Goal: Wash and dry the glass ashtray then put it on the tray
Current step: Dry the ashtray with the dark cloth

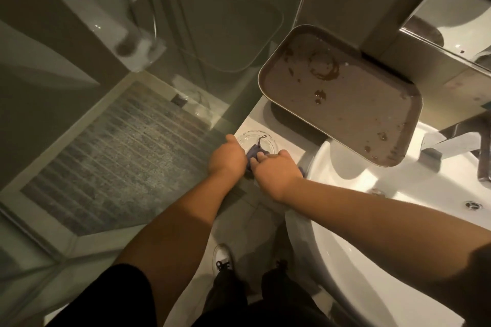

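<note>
- The round clear glass ashtray [257, 141] sits on the white counter ledge [292, 150] just left of the white ceramic sink basin [345, 220], not in the basin and not under the tap, so the washing looks finished, though that is a judgement from its place alone.
- A small purple-blue cloth [254, 152] lies partly inside the ashtray, which points to the drying step being in hand.
- The left hand [228, 157] is curled at the near left rim of the ashtray, apparently steadying it; its fingertips are hidden, so the exact grip cannot be told.
- The right hand [276, 167] is closed over the cloth, fingers bunched and pressing it toward the dish.
- Whether the glass is dry yet cannot be told.
- The brown rounded-rectangular tray [345, 103] rests beyond the ashtray, overhanging the basin edge; its surface carries dark stains and droplets and holds nothing.
- Left to do, as I judge it: finish wiping, then lift the ashtray onto the tray nearby.
</note>
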Demonstrator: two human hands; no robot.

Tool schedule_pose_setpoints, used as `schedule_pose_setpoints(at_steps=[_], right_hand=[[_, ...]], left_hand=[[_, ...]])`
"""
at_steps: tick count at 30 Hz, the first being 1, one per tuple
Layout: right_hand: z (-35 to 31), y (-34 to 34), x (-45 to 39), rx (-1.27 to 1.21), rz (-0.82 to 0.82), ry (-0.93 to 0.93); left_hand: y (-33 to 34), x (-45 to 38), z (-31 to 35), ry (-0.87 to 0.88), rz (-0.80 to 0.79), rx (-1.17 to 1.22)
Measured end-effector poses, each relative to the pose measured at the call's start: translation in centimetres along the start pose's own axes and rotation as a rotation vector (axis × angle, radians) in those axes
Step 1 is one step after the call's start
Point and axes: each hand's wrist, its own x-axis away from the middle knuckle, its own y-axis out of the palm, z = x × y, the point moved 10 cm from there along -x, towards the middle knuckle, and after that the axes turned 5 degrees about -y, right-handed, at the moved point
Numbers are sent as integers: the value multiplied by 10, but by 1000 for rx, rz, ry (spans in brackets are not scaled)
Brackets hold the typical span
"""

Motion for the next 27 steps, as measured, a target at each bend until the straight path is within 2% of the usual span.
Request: schedule_pose_setpoints(at_steps=[4, 10, 15, 18, 21, 24, 27], right_hand=[[4, -3, 5, -42, 71, -92], [19, 1, -9, 252, -71, -328], [31, 5, -8, 284, -194, -243], [18, 10, -7, 158, -216, -92], [11, 10, -8, -3, -150, 68], [9, 5, -5, -3, -65, -2], [14, 5, -2, 109, -73, -190]], left_hand=[[4, -7, -9, -71, -140, 49], [-12, -21, 23, 230, -23, -264], [-10, -19, 22, 149, 72, -254], [-5, -14, 17, 72, 62, -115], [-1, -3, 12, 10, 41, 83], [5, -4, 0, -61, -31, 162], [-6, -18, 2, -4, -32, 24]])
